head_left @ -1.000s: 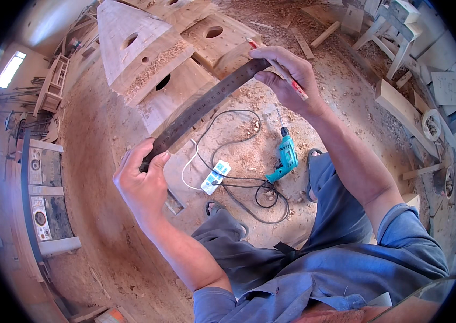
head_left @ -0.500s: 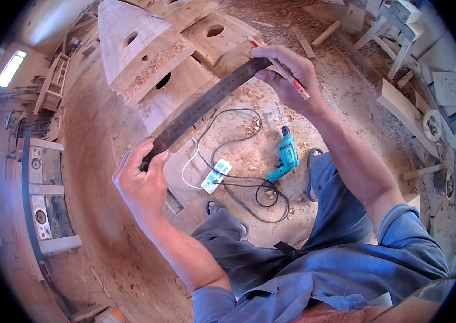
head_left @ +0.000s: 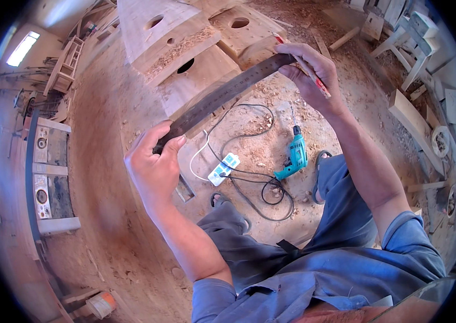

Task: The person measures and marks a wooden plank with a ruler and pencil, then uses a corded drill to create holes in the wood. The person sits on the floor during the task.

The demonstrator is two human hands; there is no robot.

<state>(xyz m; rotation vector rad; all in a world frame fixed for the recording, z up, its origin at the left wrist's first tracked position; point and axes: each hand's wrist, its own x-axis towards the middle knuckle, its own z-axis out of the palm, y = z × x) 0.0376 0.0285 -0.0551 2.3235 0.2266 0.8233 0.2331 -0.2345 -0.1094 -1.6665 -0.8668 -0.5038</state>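
A dark metal ruler [head_left: 228, 91] is held up in front of me, tilted so its right end is farther away. My left hand [head_left: 157, 161] pinches its near left end between thumb and fingers. The far right end is gripped by my right hand [head_left: 314, 72], and a red pencil [head_left: 314, 77] also rests across that hand, running past the fingers. Beyond and below the ruler lie pale wooden boxes with round holes [head_left: 195, 72]; the ruler covers part of the nearest one.
On the dusty floor lie a teal power drill [head_left: 296, 155], a white power strip [head_left: 223, 169] and looping black cable [head_left: 260, 215]. A wooden stool [head_left: 413, 46] and planks [head_left: 413, 121] stand at right. A bucket [head_left: 101, 305] sits at lower left.
The whole scene has shifted right and slightly down in view, as my head turned. Both hands keep their grip on the ruler, and the pencil stays in my right hand.
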